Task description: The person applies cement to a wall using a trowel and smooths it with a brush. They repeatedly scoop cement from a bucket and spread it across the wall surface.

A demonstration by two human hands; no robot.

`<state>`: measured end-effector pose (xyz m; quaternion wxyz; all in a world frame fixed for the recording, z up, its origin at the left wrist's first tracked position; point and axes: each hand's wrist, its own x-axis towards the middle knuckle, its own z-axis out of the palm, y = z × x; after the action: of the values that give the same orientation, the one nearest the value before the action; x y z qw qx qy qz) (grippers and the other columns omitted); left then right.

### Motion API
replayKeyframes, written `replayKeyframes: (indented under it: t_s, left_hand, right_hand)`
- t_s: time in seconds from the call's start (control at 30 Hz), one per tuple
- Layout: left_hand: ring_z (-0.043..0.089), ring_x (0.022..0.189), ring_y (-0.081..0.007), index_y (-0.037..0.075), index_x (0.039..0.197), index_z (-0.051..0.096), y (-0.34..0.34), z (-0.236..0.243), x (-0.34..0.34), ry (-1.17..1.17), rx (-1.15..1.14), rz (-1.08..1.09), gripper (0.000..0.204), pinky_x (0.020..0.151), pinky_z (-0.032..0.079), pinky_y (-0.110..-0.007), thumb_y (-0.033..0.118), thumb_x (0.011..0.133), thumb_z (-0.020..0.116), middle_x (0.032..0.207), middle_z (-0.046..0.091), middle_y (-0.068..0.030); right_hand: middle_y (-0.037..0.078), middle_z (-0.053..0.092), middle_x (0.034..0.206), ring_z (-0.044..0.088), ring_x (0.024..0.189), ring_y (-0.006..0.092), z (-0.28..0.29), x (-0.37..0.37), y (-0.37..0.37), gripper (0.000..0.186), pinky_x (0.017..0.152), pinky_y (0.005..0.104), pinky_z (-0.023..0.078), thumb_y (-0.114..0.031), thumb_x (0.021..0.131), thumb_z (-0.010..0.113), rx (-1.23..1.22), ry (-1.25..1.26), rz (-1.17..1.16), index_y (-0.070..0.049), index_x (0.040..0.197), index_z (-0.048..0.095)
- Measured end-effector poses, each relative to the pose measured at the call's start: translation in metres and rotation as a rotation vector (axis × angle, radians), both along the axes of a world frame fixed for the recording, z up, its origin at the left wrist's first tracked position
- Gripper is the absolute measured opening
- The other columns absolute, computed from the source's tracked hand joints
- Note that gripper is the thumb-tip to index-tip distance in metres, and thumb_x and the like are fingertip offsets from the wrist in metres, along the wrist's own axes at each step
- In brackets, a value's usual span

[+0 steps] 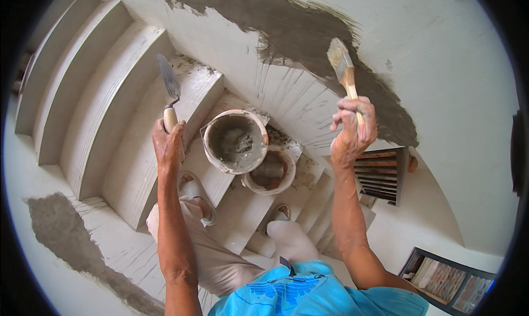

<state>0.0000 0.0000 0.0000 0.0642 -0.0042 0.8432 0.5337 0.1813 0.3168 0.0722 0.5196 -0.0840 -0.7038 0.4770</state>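
Observation:
My left hand (pixel 169 142) is closed round the wooden handle of a pointed trowel (pixel 169 80), its blade tilted up over the stairs. In my right hand (pixel 355 130) is a paintbrush (pixel 342 63) with a light wooden handle, its pale bristles up against or just in front of the wet grey mortar (pixel 297 32) on the wall; contact is unclear. Between my hands a bucket (pixel 237 170) stands on a step, with grey mortar (pixel 236 141) inside. Partly behind it sits a second bucket (pixel 286 186), holding something murky and brownish.
Pale stairs (pixel 118 101) climb to the left, and my sandalled feet (pixel 197 197) are on the steps. Another grey mortar patch (pixel 69 233) runs along the lower left wall. A dark slatted grille (pixel 380 175) and a dark-framed shelf or window (pixel 441 280) are at the right.

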Motion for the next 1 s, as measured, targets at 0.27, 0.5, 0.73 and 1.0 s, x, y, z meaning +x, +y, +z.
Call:
replayKeyframes:
  t_s: [0.27, 0.5, 0.73, 1.0]
  left_hand:
    - [0.055, 0.061, -0.0117, 0.0, 0.1, 0.058, -0.004, 0.01, 0.005, -0.036, 0.069, 0.032, 0.03, 0.053, 0.045, -0.031, 0.024, 0.086, 0.07, 0.077, 0.057, -0.0041]
    - [0.055, 0.062, -0.0118, 0.0, 0.099, 0.058, -0.007, 0.012, 0.003, -0.056, 0.096, 0.024, 0.032, 0.054, 0.046, -0.03, 0.025, 0.085, 0.07, 0.077, 0.058, -0.0051]
    - [0.056, 0.06, -0.0135, -0.002, 0.1, 0.057, -0.003, 0.01, -0.009, -0.048, 0.093, 0.007, 0.035, 0.053, 0.046, -0.032, 0.026, 0.084, 0.071, 0.076, 0.057, -0.0063]
    - [0.056, 0.053, -0.0145, -0.003, 0.099, 0.056, -0.012, 0.007, -0.022, -0.04, 0.099, 0.034, 0.036, 0.047, 0.046, -0.033, 0.025, 0.085, 0.072, 0.074, 0.057, -0.0081]
  right_hand:
    - [0.006, 0.057, 0.09, 0.053, 0.068, 0.0115, -0.031, -0.01, -0.024, 0.011, 0.052, 0.026, 0.041, -0.013, 0.096, 0.065, 0.077, -0.08, 0.019, -0.002, 0.095, 0.064]
    - [0.0, 0.056, 0.08, 0.052, 0.063, 0.0072, -0.038, -0.119, -0.054, 0.004, 0.053, 0.0242, 0.042, -0.006, 0.096, 0.063, -0.143, -0.144, 0.27, -0.003, 0.094, 0.063]
    - [-0.002, 0.057, 0.079, 0.055, 0.063, 0.0036, -0.042, -0.18, -0.055, 0.005, 0.049, 0.0189, 0.043, -0.009, 0.098, 0.06, -0.318, -0.084, 0.358, -0.007, 0.096, 0.064]
    - [0.002, 0.055, 0.081, 0.052, 0.064, 0.0089, -0.057, -0.118, -0.074, 0.007, 0.055, 0.0265, 0.044, -0.009, 0.095, 0.061, -0.279, -0.12, 0.114, -0.003, 0.094, 0.063]
